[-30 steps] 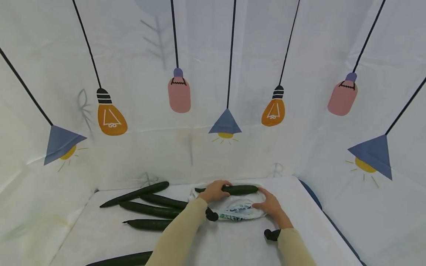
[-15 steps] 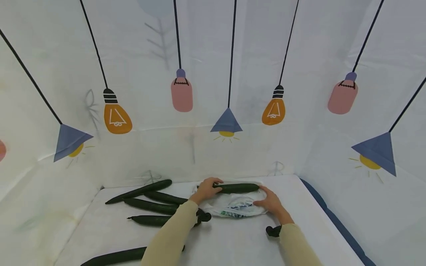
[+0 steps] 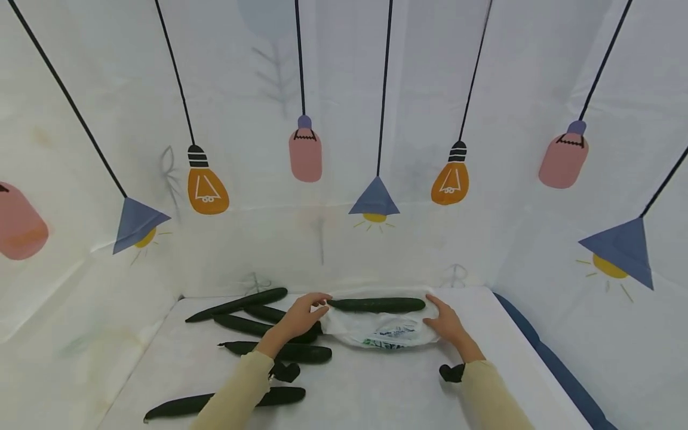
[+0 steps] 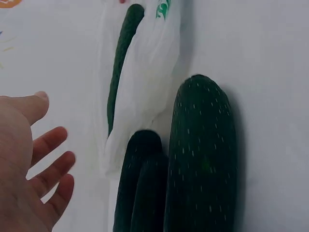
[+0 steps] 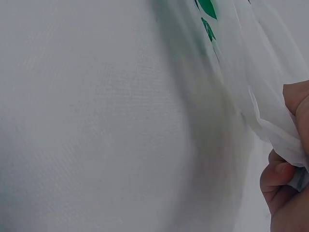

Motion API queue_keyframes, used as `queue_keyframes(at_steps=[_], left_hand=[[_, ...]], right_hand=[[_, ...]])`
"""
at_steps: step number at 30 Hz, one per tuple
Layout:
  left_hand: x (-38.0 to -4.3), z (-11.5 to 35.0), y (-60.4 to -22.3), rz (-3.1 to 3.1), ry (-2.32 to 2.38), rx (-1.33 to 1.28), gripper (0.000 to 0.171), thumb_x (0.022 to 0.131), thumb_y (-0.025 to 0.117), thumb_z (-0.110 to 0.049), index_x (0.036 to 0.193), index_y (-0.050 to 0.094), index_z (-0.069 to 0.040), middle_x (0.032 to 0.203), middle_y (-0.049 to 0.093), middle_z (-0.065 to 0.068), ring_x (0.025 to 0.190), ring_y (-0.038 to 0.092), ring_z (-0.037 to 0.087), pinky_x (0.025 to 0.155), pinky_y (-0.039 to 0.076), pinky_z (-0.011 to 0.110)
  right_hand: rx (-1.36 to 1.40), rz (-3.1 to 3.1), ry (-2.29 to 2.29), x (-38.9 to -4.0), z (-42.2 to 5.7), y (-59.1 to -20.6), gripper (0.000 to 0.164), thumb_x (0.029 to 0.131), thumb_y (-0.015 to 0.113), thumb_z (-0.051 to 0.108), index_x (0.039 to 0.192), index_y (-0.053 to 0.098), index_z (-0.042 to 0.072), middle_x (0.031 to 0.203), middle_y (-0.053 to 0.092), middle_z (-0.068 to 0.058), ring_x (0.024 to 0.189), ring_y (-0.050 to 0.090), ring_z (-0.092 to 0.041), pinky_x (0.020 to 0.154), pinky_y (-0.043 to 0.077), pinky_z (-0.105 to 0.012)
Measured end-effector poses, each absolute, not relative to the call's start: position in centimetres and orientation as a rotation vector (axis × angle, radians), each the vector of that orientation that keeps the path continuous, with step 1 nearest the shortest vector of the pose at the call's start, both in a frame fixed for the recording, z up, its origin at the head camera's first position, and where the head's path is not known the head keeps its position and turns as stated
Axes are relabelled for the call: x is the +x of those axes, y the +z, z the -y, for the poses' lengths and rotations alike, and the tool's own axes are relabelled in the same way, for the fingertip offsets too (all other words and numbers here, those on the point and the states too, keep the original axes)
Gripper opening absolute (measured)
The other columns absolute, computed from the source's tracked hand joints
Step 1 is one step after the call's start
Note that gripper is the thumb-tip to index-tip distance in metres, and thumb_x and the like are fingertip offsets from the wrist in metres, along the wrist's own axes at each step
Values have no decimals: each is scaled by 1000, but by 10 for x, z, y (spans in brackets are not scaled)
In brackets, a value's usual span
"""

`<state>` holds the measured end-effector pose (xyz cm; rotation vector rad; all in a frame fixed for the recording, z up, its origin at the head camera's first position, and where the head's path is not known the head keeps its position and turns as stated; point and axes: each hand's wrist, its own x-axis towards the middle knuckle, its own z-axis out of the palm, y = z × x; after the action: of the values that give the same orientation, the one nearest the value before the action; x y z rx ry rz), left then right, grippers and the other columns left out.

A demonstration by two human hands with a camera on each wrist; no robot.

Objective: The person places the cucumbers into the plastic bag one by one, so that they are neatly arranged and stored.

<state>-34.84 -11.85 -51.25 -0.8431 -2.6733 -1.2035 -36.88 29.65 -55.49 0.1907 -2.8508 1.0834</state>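
A long green cucumber (image 3: 376, 305) lies along the far side of a white plastic bag (image 3: 344, 327) with green and blue print. At the bag's left end is my left hand (image 3: 302, 316), close to the cucumber's tip. The left wrist view shows this hand (image 4: 29, 154) with its fingers spread apart and nothing held. My right hand (image 3: 446, 321) is at the bag's right end. In the right wrist view, its thumb and curled fingers (image 5: 276, 178) grip the gathered edge of the bag (image 5: 256, 92). Part of this hand is outside that view.
Several more cucumbers lie on the white table left of the bag, one at the back (image 3: 236, 306), one in the middle (image 3: 306, 353) and one at the front (image 3: 282, 395). A white sheet (image 3: 333, 251) printed with lamps stands behind the table.
My left hand has come off the cucumber on the bag and moved left to its tip. The right hand stays at the bag's right end. The head view has shifted left.
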Motion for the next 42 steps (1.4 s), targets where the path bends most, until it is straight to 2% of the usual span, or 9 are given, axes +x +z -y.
queue_keyframes(at_steps=[2, 9, 21, 27, 32, 38, 42], left_hand=[[-341, 129, -510, 2669, -1213, -866, 33, 101, 55, -23, 133, 58, -11, 122, 60, 16, 109, 57, 31, 88, 47, 49], [-315, 164, -509, 2664, -1212, -881, 31, 101, 56, -23, 129, 61, -10, 116, 62, 11, 101, 60, 20, 84, 51, 38], [-264, 226, -513, 2777, -1225, -846, 27, 99, 59, -19, 120, 65, -3, 112, 65, 11, 95, 60, 13, 76, 52, 31], [-248, 262, -520, 2805, -1182, -848, 24, 99, 59, -15, 118, 67, -3, 109, 67, 8, 94, 62, 11, 77, 52, 31], [-232, 283, -525, 2859, -1170, -782, 23, 98, 60, -15, 118, 66, -4, 110, 66, 9, 93, 60, 10, 75, 50, 32], [-213, 295, -531, 2865, -1190, -757, 28, 95, 65, -22, 118, 66, -6, 110, 66, 7, 92, 60, 11, 72, 48, 31], [-207, 301, -536, 2835, -1205, -797, 37, 92, 69, -28, 121, 64, -5, 109, 66, 7, 92, 62, 17, 75, 51, 33]], right_hand=[[212, 2837, 1049, -368, -295, -549, 67, 84, 71, 4, 144, 40, -4, 143, 39, -32, 131, 34, -50, 105, 28, -60], [243, 2839, 1021, -367, -292, -535, 67, 84, 72, 8, 143, 41, -4, 141, 41, -33, 129, 36, -51, 104, 29, -61], [274, 2840, 997, -368, -288, -525, 63, 86, 69, 5, 142, 42, -4, 141, 41, -31, 129, 37, -50, 104, 30, -61], [395, 2780, 928, -369, -291, -522, 52, 88, 59, -3, 138, 45, -9, 136, 46, -32, 126, 41, -50, 102, 33, -60], [350, 2785, 1015, -366, -294, -521, 52, 87, 46, -8, 139, 44, -9, 138, 44, -33, 128, 39, -49, 101, 33, -61], [264, 2786, 1169, -365, -298, -525, 50, 90, 43, -7, 140, 46, -4, 142, 40, -32, 119, 43, -43, 97, 36, -57], [235, 2767, 1278, -365, -297, -527, 48, 93, 40, -7, 140, 47, -2, 146, 36, -30, 119, 40, -40, 98, 33, -57]])
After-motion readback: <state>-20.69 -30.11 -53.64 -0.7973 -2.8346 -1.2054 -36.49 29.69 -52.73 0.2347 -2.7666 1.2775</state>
